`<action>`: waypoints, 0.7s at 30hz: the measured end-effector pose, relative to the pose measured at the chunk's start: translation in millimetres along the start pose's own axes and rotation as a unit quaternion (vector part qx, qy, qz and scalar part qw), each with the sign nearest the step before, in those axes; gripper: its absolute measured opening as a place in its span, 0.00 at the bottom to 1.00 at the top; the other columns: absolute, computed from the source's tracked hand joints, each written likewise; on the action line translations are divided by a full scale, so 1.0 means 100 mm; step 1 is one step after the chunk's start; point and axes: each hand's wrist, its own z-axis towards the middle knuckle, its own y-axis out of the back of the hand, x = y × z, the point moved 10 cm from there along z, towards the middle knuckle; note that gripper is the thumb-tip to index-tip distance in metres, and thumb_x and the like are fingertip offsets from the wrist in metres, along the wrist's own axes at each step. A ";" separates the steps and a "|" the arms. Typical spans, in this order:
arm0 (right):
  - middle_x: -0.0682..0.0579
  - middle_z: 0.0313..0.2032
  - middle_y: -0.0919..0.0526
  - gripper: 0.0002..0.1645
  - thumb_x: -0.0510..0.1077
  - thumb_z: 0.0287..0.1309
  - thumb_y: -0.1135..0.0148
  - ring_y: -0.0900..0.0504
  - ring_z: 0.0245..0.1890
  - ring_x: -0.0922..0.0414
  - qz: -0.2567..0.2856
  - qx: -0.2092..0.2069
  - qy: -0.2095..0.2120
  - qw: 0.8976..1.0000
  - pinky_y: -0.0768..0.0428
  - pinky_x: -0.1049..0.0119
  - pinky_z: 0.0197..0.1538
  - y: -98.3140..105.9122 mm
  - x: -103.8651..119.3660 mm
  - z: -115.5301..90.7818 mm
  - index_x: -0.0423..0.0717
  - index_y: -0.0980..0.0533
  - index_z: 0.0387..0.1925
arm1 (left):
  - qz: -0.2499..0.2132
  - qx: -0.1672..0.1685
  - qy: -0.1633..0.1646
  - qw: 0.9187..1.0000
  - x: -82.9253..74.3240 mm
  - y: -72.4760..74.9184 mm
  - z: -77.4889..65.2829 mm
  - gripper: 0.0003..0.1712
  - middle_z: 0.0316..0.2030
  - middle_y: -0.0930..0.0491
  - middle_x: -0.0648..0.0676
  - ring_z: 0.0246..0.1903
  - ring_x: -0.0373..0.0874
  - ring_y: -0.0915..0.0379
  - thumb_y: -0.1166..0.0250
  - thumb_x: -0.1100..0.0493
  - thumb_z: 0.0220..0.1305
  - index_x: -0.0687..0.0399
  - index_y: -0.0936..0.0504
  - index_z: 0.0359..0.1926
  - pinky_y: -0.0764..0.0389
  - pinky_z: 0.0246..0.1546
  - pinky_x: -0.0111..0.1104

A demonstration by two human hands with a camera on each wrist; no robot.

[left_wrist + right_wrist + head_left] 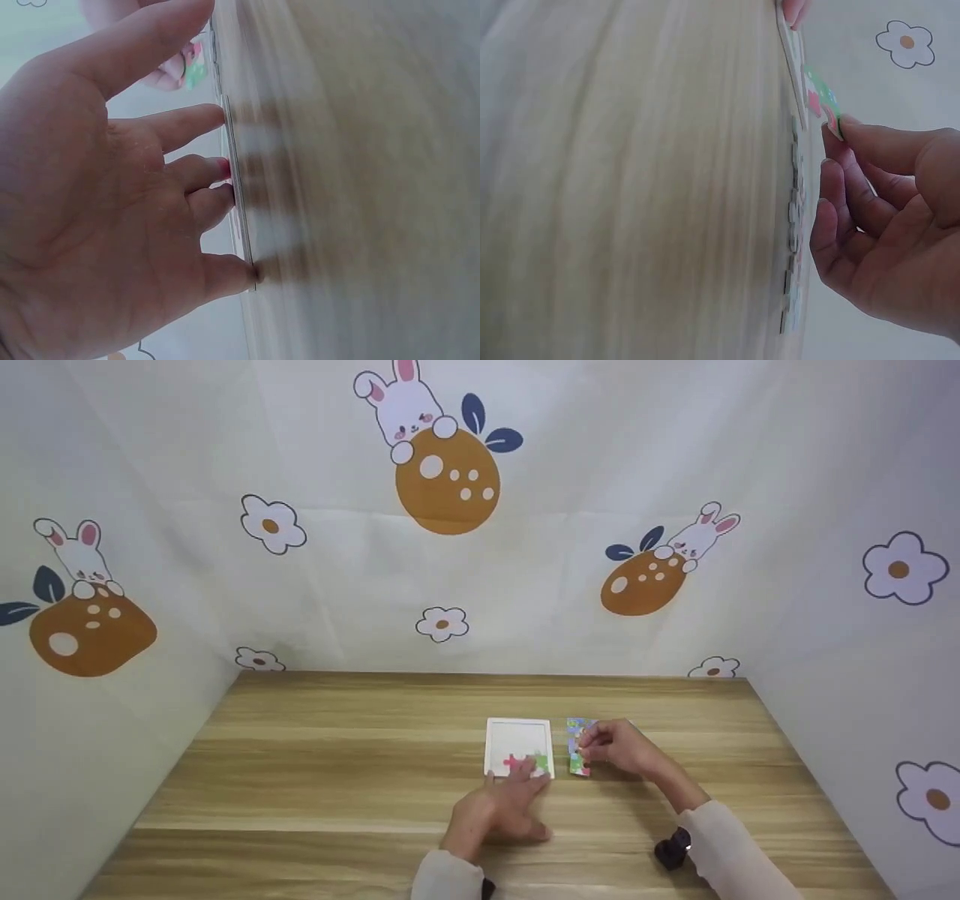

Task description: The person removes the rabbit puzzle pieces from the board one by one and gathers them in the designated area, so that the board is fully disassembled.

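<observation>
A white puzzle frame (489,739) lies flat on the wooden table, with pink and green puzzle pieces (541,762) along its near side. My left hand (504,808) spreads over the frame's near edge, fingertips resting on the edge and the pieces there. To the right, my right hand (619,746) pinches a green and pink jigsaw piece (823,94) between thumb and index finger, lifted above the table. Below it, more loose jigsaw pieces (574,725) lie beside the frame, partly covered by that hand.
The wooden table (322,757) stretches out to both sides of the frame. A pale curtain (337,585) printed with rabbits, oranges and flowers encloses the back and sides. A black wrist device (673,849) shows by the right sleeve.
</observation>
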 end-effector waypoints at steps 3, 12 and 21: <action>0.44 0.33 0.14 0.05 0.33 0.59 0.33 0.20 0.33 0.62 -0.018 0.002 -0.004 1.000 0.22 0.75 0.38 -0.01 -0.09 0.01 0.32 0.19 0.35 | -0.005 0.001 0.000 1.000 0.00 0.00 -0.01 0.50 0.81 0.55 0.54 0.81 0.48 0.62 0.30 0.41 0.57 0.45 0.41 0.77 0.57 0.77 0.59; 0.42 0.33 0.14 0.02 0.31 0.57 0.33 0.20 0.32 0.61 -0.055 0.001 0.007 0.998 0.23 0.74 0.37 -0.05 -0.06 -0.01 0.33 0.18 0.32 | 0.033 -0.016 -0.005 0.999 -0.03 0.02 0.01 0.49 0.80 0.50 0.54 0.80 0.49 0.57 0.29 0.41 0.56 0.44 0.39 0.76 0.50 0.76 0.60; 0.49 0.32 0.14 0.03 0.36 0.60 0.33 0.21 0.33 0.61 -0.078 -0.023 -0.030 0.996 0.22 0.70 0.41 -0.03 0.02 -0.01 0.38 0.18 0.33 | 0.004 -0.009 0.001 1.000 -0.01 0.00 0.01 0.49 0.80 0.53 0.54 0.80 0.49 0.60 0.29 0.42 0.56 0.44 0.38 0.76 0.54 0.77 0.59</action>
